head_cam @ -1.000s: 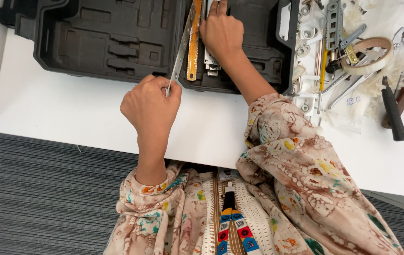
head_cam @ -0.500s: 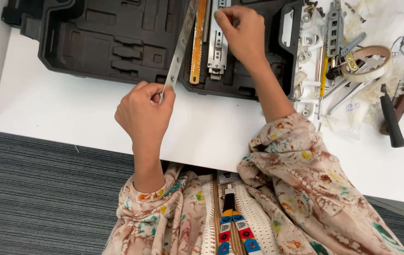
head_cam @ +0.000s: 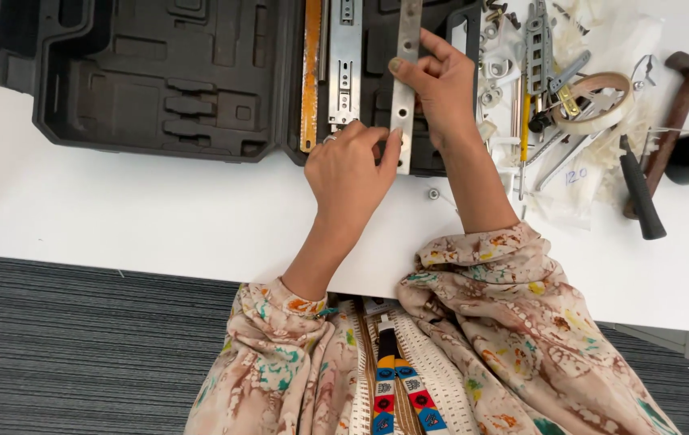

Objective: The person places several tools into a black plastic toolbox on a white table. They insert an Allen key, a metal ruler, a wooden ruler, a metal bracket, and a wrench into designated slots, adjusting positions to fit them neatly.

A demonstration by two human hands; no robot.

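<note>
White laminate worktop [head_cam: 159,217] is carrying everything, w/ grey ribbed carpet showing below its edge. Black moulded plastic tool case [head_cam: 159,72] is lying open on it, an orange-rust flat bar [head_cam: 311,72] and a perforated steel rail [head_cam: 345,64] sitting inside. Both hands are gripping a long flat silver metal strip w/ holes [head_cam: 405,72] over the case: left hand [head_cam: 352,173] pinching its lower end, right hand [head_cam: 441,84] closed on the middle. Step looks like seating the strip; next needs aligning it alongside the rail.

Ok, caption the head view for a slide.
Both hands hold a metal strip over an open black tool case.
</note>
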